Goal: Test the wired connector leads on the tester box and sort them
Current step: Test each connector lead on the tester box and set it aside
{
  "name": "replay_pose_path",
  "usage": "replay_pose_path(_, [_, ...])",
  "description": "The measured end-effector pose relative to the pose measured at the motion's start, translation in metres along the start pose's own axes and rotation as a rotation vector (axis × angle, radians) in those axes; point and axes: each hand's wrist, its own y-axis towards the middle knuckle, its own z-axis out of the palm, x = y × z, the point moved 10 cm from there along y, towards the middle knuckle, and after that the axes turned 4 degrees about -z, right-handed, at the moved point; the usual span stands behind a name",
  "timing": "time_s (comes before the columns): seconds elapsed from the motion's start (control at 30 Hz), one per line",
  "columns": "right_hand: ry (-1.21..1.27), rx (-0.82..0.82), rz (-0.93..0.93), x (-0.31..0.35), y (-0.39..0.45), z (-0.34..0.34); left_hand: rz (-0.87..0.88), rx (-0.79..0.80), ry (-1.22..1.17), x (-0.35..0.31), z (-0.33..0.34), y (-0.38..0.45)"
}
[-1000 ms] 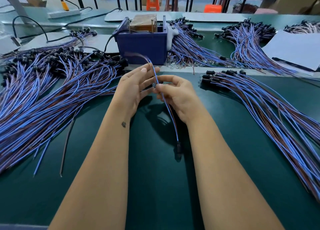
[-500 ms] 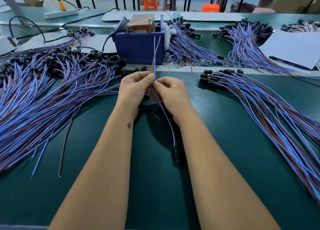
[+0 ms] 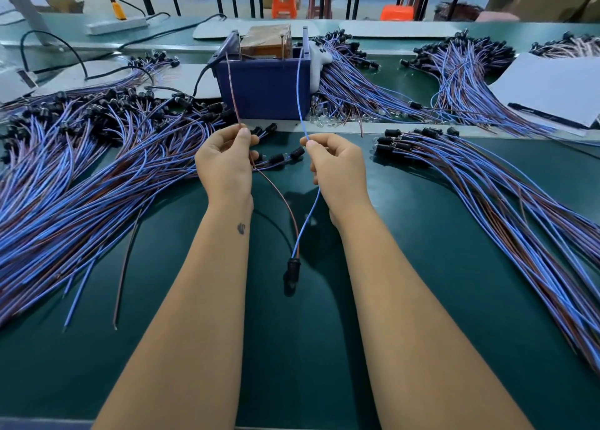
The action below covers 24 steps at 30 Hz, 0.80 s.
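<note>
One connector lead hangs between my hands, its black connector (image 3: pixel 291 271) dangling just above the green mat. My left hand (image 3: pixel 225 163) pinches the brown wire (image 3: pixel 232 89). My right hand (image 3: pixel 336 166) pinches the blue wire (image 3: pixel 300 92). Both wire ends rise apart toward the top of the blue tester box (image 3: pixel 264 85), which holds a taped brown block and upright metal posts. Whether the tips touch the posts is unclear. A large heap of leads (image 3: pixel 81 176) lies to the left, and a neater bundle (image 3: pixel 506 196) lies to the right.
More lead bundles (image 3: pixel 464 72) lie behind the box on the far table strip. White paper sheets with a pen (image 3: pixel 552 89) sit at the right. A power strip (image 3: pixel 115 25) and black cables run at the back left. A loose brown wire (image 3: pixel 125 267) lies left of my arm.
My hands have moved apart, splitting the two wires that were held together. The brown end went left and the blue end right, both now reaching up at the tester box.
</note>
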Motion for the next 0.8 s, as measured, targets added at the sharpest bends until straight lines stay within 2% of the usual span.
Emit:
replay_pose_path(0.23, [-0.072, -0.008, -0.046, -0.002, 0.006, 0.002, -0.031, -0.004, -0.020, 0.003, 0.000, 0.001])
replay_pose_path(0.43, [-0.081, 0.000, -0.083, 0.001, 0.009, 0.003, 0.049, 0.012, 0.079, -0.004, 0.002, 0.006])
replay_pose_path(0.8, [-0.083, 0.000, -0.076, -0.001, 0.009, 0.004, 0.052, -0.029, 0.048, -0.004, -0.006, 0.015])
